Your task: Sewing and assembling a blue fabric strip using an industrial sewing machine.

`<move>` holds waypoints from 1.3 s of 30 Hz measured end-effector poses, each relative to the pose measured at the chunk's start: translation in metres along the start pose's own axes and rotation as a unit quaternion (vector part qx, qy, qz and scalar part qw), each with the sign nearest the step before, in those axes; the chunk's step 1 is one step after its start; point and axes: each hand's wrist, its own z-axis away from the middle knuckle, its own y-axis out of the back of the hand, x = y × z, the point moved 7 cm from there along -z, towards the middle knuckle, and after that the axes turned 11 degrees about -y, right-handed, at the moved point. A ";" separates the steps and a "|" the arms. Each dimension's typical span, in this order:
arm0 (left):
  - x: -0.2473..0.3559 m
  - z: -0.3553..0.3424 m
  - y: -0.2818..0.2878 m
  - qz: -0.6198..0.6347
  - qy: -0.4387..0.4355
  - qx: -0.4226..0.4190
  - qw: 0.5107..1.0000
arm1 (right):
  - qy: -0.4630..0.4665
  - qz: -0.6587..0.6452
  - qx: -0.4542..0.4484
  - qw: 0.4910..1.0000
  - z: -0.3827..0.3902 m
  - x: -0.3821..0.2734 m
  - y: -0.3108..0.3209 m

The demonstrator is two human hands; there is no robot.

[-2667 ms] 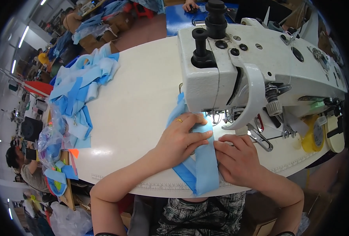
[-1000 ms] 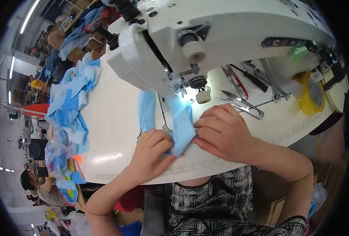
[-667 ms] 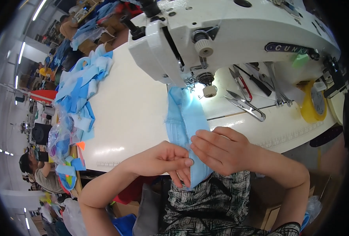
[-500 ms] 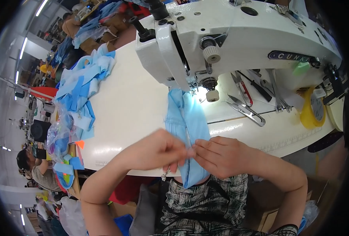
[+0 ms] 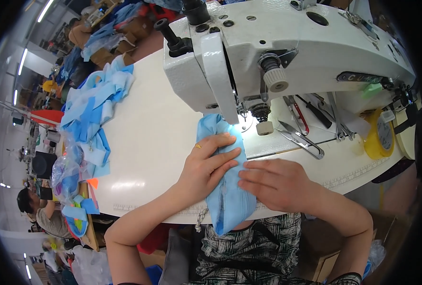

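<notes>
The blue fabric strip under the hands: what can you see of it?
The blue fabric strip looks thin, folded and creased lengthwise. Its bunched far end lies at the sewing machine; its tapered near end overhangs the white table. The left hand rests on it; the right hand touches its right side.

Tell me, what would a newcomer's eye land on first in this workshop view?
Probably the big white sewing machine, which fills the upper right. Just below its head, a light blue fabric strip runs toward the person, with the left hand lying on it and the right hand at its right edge. A heap of blue fabric pieces also stands out, at the left end of the white table.
</notes>
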 end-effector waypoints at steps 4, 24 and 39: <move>0.004 -0.005 0.002 -0.031 -0.021 -0.012 0.999 | 0.078 0.031 -0.006 0.996 0.004 -0.011 -0.004; -0.011 -0.009 0.013 -0.043 -0.042 -0.070 0.996 | 0.019 0.014 -0.040 0.999 -0.008 -0.007 -0.005; -0.036 -0.023 0.018 -0.041 -0.010 -0.013 0.999 | -0.041 0.048 -0.061 0.996 -0.016 0.001 -0.008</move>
